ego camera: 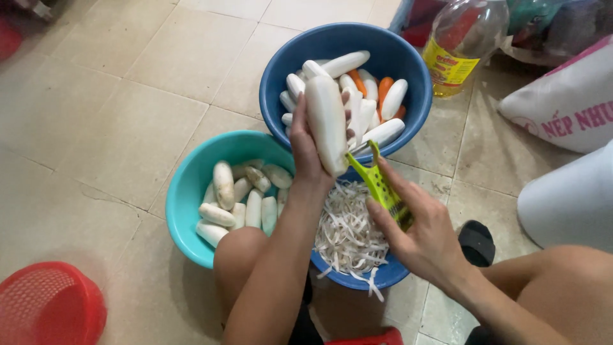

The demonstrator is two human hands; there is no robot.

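In left hand [305, 148] fingers: white radish [327, 124].

From my feed: small blue bowl [383, 276] of white shavings [348, 233] largely hidden beneath my left forearm and right hand [421, 239]. Red basket [48, 305] at 8 o'clock cut by frame edge. Oil bottle [463, 38] at 1 o'clock cropped on top. Teal bowl [185, 191] partly behind my knee.
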